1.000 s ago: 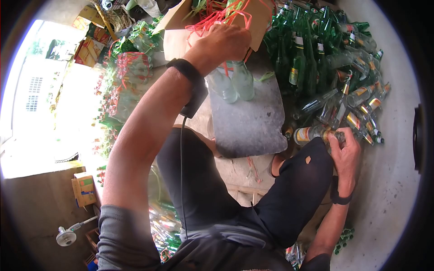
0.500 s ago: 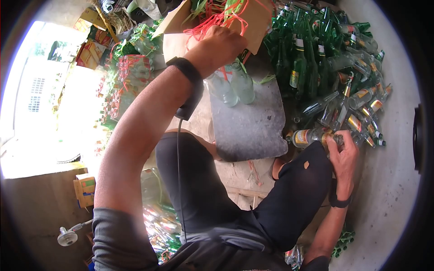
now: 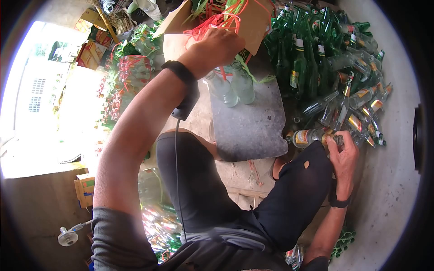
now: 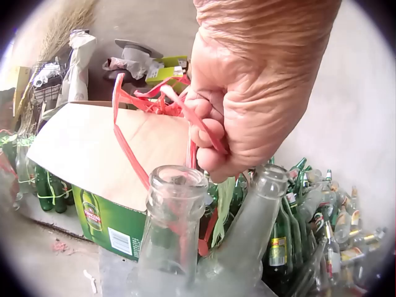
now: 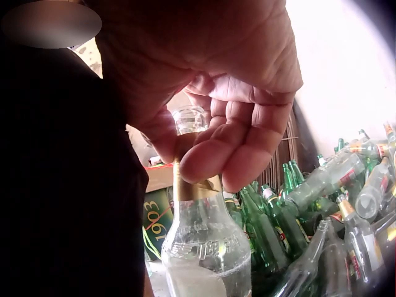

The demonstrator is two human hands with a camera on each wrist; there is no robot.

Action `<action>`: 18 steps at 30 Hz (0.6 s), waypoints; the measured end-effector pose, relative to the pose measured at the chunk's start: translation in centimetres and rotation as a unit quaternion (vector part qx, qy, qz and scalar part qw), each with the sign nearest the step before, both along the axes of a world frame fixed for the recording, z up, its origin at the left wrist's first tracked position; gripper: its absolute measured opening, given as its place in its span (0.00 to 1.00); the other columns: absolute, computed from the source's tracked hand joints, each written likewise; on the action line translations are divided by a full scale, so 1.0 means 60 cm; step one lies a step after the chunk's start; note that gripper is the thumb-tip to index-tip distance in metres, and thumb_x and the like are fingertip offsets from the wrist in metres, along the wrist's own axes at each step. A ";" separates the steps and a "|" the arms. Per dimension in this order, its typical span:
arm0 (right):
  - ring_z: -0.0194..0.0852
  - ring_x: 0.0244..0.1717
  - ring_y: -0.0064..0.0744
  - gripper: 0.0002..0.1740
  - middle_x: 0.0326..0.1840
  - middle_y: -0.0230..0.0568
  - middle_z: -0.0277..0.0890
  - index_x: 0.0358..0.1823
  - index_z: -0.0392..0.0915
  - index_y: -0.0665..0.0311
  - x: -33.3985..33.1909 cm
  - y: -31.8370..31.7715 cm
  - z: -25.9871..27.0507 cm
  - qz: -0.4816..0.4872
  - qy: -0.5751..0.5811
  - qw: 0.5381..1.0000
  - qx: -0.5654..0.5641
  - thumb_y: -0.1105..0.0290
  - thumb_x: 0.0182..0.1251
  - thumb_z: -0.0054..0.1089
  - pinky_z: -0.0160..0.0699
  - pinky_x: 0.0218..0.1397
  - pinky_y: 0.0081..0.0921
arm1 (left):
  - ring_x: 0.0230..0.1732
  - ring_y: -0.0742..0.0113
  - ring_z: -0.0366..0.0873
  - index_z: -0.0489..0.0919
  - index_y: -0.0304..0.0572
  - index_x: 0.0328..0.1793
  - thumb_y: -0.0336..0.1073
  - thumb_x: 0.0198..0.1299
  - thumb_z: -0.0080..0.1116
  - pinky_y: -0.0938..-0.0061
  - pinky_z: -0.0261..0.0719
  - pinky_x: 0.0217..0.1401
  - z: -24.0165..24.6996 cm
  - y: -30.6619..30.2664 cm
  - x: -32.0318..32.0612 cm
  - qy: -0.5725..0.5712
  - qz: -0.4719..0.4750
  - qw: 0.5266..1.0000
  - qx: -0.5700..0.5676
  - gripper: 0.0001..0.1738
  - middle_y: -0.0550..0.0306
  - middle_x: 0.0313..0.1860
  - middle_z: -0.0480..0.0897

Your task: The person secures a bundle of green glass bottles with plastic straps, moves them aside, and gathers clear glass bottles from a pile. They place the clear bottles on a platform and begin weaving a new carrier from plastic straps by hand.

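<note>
Over the grey slab (image 3: 248, 128), the left hand (image 3: 219, 45) clenches red straps (image 3: 216, 21) above two upright clear bottles (image 3: 233, 86). The right hand (image 3: 344, 156) grips a gold-collared bottle (image 3: 309, 135) by its neck, beside the knee. Judging by the loose bottle heap (image 3: 325, 67), most lies unbundled.

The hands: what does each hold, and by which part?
Left hand grips a bunch of red strings; right hand holds a clear bottle by its neck.
</note>
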State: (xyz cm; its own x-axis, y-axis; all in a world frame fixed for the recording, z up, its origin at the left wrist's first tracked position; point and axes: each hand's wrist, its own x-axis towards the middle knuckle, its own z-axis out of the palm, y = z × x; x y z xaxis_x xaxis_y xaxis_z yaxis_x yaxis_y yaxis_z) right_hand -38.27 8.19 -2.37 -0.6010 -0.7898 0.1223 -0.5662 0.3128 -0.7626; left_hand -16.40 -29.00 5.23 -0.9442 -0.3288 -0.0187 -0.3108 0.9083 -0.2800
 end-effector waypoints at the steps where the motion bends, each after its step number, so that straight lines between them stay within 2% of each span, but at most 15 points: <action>1: 0.74 0.26 0.26 0.08 0.28 0.42 0.79 0.40 0.79 0.68 0.000 0.000 0.001 0.001 0.003 1.000 0.004 0.73 0.65 0.71 0.76 0.33 0.27 | 0.45 0.43 0.88 0.86 0.37 0.40 0.26 0.56 0.56 0.51 0.84 0.48 0.004 -0.002 -0.005 -0.009 0.038 0.998 0.053 0.09 0.44 0.37 0.87; 2: 0.74 0.26 0.26 0.08 0.28 0.42 0.79 0.40 0.79 0.68 0.001 -0.001 0.004 0.001 0.004 1.000 0.003 0.73 0.65 0.71 0.76 0.33 0.27 | 0.46 0.41 0.87 0.85 0.36 0.41 0.25 0.57 0.55 0.50 0.83 0.50 0.008 -0.004 -0.008 -0.018 0.076 0.991 0.106 0.10 0.42 0.38 0.87; 3: 0.75 0.27 0.27 0.08 0.28 0.42 0.80 0.40 0.79 0.68 0.003 -0.001 0.007 -0.002 0.006 1.000 0.007 0.73 0.65 0.71 0.76 0.34 0.28 | 0.46 0.41 0.87 0.85 0.36 0.41 0.25 0.57 0.55 0.50 0.83 0.50 0.013 -0.006 -0.009 -0.017 0.076 0.991 0.105 0.10 0.42 0.38 0.87; 5: 0.76 0.27 0.28 0.08 0.29 0.43 0.81 0.40 0.79 0.68 0.005 -0.003 0.010 -0.003 0.011 1.000 0.007 0.73 0.65 0.71 0.77 0.34 0.28 | 0.40 0.53 0.89 0.85 0.36 0.43 0.27 0.63 0.55 0.60 0.84 0.43 0.038 -0.002 -0.008 0.078 -0.003 0.988 0.130 0.08 0.45 0.35 0.88; 6: 0.78 0.28 0.30 0.09 0.30 0.44 0.82 0.40 0.79 0.68 0.003 -0.001 0.008 -0.003 0.008 1.000 0.008 0.73 0.66 0.71 0.78 0.35 0.29 | 0.40 0.53 0.89 0.85 0.36 0.43 0.27 0.63 0.55 0.60 0.84 0.43 0.055 -0.004 -0.007 0.081 -0.002 0.989 0.125 0.08 0.45 0.35 0.88; 7: 0.80 0.28 0.32 0.09 0.32 0.46 0.83 0.40 0.80 0.68 0.003 0.000 0.005 -0.003 0.006 1.000 0.010 0.73 0.66 0.71 0.79 0.36 0.30 | 0.36 0.61 0.87 0.84 0.35 0.44 0.30 0.66 0.57 0.66 0.82 0.38 0.100 0.016 -0.008 0.134 0.080 0.948 0.277 0.08 0.48 0.33 0.87; 8: 0.80 0.28 0.32 0.09 0.32 0.46 0.83 0.40 0.80 0.68 0.003 0.001 0.003 -0.001 0.009 1.000 0.005 0.73 0.66 0.71 0.79 0.36 0.30 | 0.32 0.68 0.85 0.84 0.35 0.45 0.32 0.69 0.59 0.73 0.81 0.34 0.129 0.026 -0.007 0.184 0.158 0.874 0.420 0.08 0.52 0.32 0.86; 9: 0.73 0.27 0.24 0.09 0.28 0.40 0.79 0.41 0.79 0.68 0.003 0.002 0.001 0.006 0.035 0.999 -0.008 0.72 0.67 0.70 0.74 0.32 0.26 | 0.27 0.79 0.78 0.85 0.33 0.48 0.36 0.72 0.60 0.82 0.72 0.28 0.115 0.008 0.001 0.351 0.109 0.799 0.476 0.11 0.60 0.28 0.83; 10: 0.67 0.25 0.16 0.09 0.24 0.34 0.74 0.42 0.78 0.67 0.003 0.001 -0.001 0.014 0.062 0.998 -0.022 0.72 0.69 0.69 0.69 0.27 0.22 | 0.25 0.78 0.76 0.84 0.31 0.48 0.34 0.72 0.59 0.81 0.71 0.27 0.111 -0.007 0.005 0.452 0.111 0.727 0.504 0.11 0.60 0.28 0.83; 11: 0.67 0.25 0.16 0.09 0.24 0.34 0.74 0.42 0.78 0.67 0.002 0.001 -0.003 0.015 0.067 0.997 -0.028 0.72 0.69 0.69 0.69 0.27 0.22 | 0.24 0.77 0.74 0.84 0.29 0.48 0.33 0.72 0.58 0.81 0.70 0.26 0.103 -0.026 0.009 0.545 0.110 0.644 0.526 0.11 0.60 0.27 0.83; 12: 0.67 0.25 0.17 0.08 0.24 0.34 0.74 0.42 0.78 0.67 0.002 0.003 -0.005 0.014 0.065 0.997 -0.029 0.72 0.68 0.69 0.69 0.28 0.23 | 0.21 0.73 0.74 0.81 0.29 0.38 0.30 0.65 0.57 0.77 0.71 0.22 0.074 -0.069 0.018 0.613 0.132 0.525 0.576 0.09 0.48 0.34 0.88; 13: 0.67 0.25 0.18 0.08 0.24 0.35 0.74 0.42 0.79 0.67 0.003 0.003 -0.004 0.014 0.063 0.997 -0.030 0.72 0.68 0.69 0.70 0.28 0.23 | 0.21 0.73 0.74 0.81 0.29 0.38 0.30 0.65 0.57 0.77 0.71 0.22 0.056 -0.077 0.033 0.615 0.128 0.526 0.573 0.09 0.48 0.34 0.88; 15: 0.67 0.25 0.19 0.08 0.24 0.35 0.73 0.41 0.78 0.67 0.006 0.002 0.002 0.010 0.053 0.998 -0.032 0.72 0.68 0.69 0.70 0.29 0.24 | 0.20 0.71 0.74 0.79 0.26 0.37 0.25 0.63 0.55 0.76 0.68 0.20 0.034 -0.084 0.056 0.590 0.267 0.523 0.554 0.06 0.42 0.36 0.88; 16: 0.66 0.24 0.19 0.08 0.23 0.35 0.73 0.40 0.78 0.67 0.006 0.003 0.000 0.010 0.066 0.997 -0.033 0.72 0.68 0.69 0.70 0.29 0.24 | 0.20 0.71 0.74 0.79 0.26 0.37 0.25 0.63 0.55 0.76 0.68 0.20 0.031 -0.091 0.061 0.592 0.265 0.522 0.553 0.06 0.42 0.36 0.88; 18: 0.66 0.24 0.20 0.08 0.23 0.35 0.73 0.40 0.78 0.68 0.003 0.005 -0.006 0.011 0.077 0.996 -0.033 0.72 0.68 0.69 0.69 0.29 0.25 | 0.17 0.70 0.70 0.78 0.23 0.35 0.20 0.59 0.53 0.76 0.63 0.17 0.022 -0.103 0.073 0.681 0.348 0.375 0.524 0.05 0.37 0.36 0.87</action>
State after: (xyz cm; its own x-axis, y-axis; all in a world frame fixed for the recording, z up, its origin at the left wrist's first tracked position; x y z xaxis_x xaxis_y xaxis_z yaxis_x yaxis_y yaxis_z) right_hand -38.10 8.47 -2.70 -0.5537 -0.7899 0.2634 -0.6846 0.2518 -0.6841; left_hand -12.02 -35.20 6.53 -0.0057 -0.9902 -0.1395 0.2185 -0.1374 0.9661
